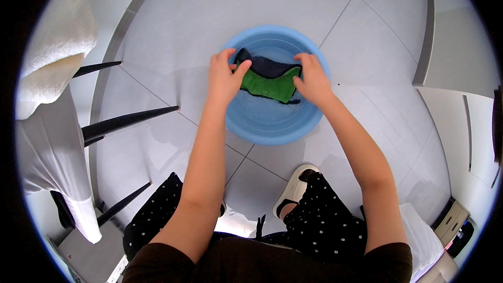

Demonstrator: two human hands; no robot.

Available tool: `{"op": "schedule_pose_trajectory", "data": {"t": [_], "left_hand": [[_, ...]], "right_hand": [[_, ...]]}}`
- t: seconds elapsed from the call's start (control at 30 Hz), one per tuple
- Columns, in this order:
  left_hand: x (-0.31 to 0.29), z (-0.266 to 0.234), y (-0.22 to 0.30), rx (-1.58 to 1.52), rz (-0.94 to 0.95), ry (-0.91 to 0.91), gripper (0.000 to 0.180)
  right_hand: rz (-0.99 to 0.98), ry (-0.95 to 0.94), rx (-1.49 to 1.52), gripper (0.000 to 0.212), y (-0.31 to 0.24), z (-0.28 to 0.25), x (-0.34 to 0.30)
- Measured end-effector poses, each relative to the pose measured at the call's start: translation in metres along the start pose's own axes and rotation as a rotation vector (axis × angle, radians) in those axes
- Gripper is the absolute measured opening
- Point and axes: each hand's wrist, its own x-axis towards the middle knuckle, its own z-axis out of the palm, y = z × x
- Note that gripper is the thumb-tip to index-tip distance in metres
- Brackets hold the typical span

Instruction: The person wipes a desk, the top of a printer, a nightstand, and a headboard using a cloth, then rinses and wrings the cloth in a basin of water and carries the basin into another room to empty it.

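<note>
I hold a two-sided cloth [266,87], bright green with a dark, almost black back, stretched between my two bare hands over a round light-blue basin [277,137]. My left hand [224,77] is closed on the cloth's left end, thumb lying across the front and fingers bent at the edge near the basin's left rim. My right hand [313,79] pinches the right end between thumb and curled fingers, just inside the right rim. Between them the upper edge sags, its dark side folded into view above the green; a short dark loop hangs at the lower right corner. The cloth sits within the far half of the basin; I cannot tell whether it touches the bottom. The basin stands on a grey tiled floor [367,120], beyond my polka-dot trousers [325,225] and a pale shoe [294,188]. Black furniture legs [131,120] slant in at left.
</note>
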Motion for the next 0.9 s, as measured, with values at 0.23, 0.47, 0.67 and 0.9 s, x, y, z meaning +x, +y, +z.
{"op": "schedule_pose_trajectory", "data": {"t": [0.23,0.47,0.67,0.9], "left_hand": [[0.007,0.011,-0.007,-0.012,0.028,-0.117,0.026],[0.015,0.019,-0.017,-0.07,0.017,-0.177,0.02],[0.016,0.018,-0.03,-0.136,-0.056,-0.229,0.02],[0.014,0.013,-0.031,-0.201,-0.112,-0.421,0.032]], "right_hand": [[-0.324,-0.379,-0.638,0.045,0.024,0.043,-0.008],[-0.129,-0.596,-0.802,0.091,0.028,0.063,0.01],[-0.124,-0.506,-0.743,0.079,0.023,0.06,0.012],[0.213,-0.488,-0.399,0.045,0.039,0.072,0.03]]}}
